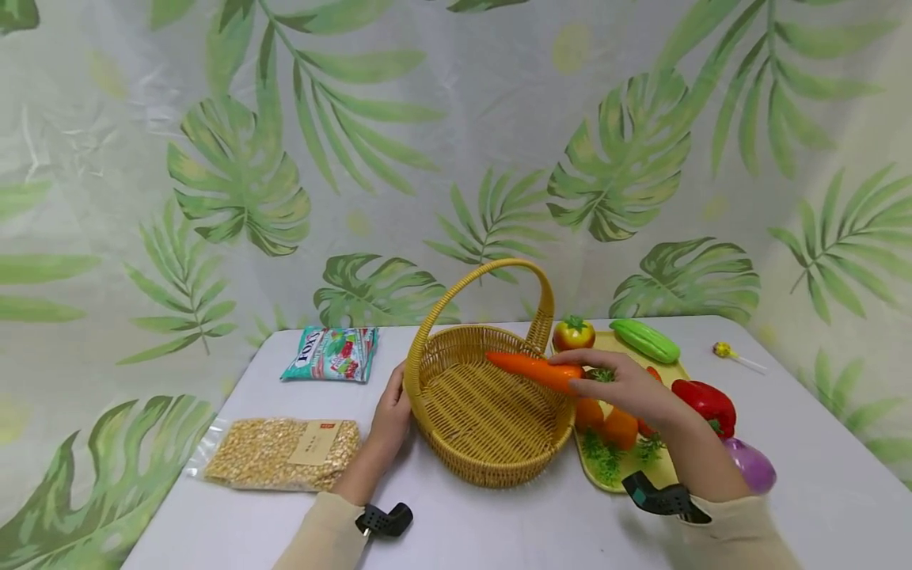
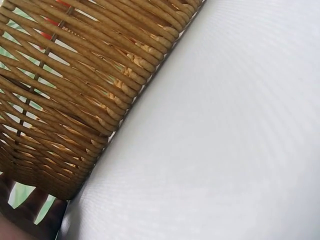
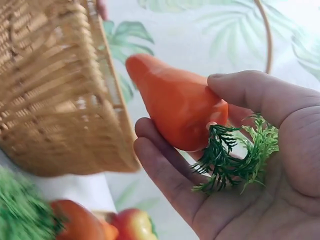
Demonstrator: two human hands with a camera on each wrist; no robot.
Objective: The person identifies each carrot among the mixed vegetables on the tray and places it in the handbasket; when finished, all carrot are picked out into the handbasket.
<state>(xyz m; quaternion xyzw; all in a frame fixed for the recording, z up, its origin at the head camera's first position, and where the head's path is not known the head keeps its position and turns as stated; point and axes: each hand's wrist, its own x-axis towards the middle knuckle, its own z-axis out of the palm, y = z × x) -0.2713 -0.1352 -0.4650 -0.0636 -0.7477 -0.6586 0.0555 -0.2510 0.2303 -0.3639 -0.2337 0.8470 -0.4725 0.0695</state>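
A yellow-brown wicker basket (image 1: 492, 471) with a tall arched handle stands on the table. My left hand (image 1: 391, 416) rests along its left outer wall; in the left wrist view its fingers (image 2: 31, 205) lie against the weave, partly hidden. Over the basket's right rim, my right hand (image 1: 627, 388) pinches an orange toy carrot (image 1: 530, 369) near its leafy end. The carrot's tip points left over the basket's inside. Its green plastic leaves (image 3: 232, 155) hang by the palm in the right wrist view.
Right of the basket lies a yellow tray (image 1: 606, 342) with toy vegetables, including a tomato (image 1: 573, 333) and a green gourd (image 1: 644, 340). Beyond are a red pepper (image 1: 705, 404), a purple onion (image 1: 751, 465) and a lollipop (image 1: 723, 350). A candy bag (image 1: 332, 354) and grain bag (image 1: 285, 453) lie left.
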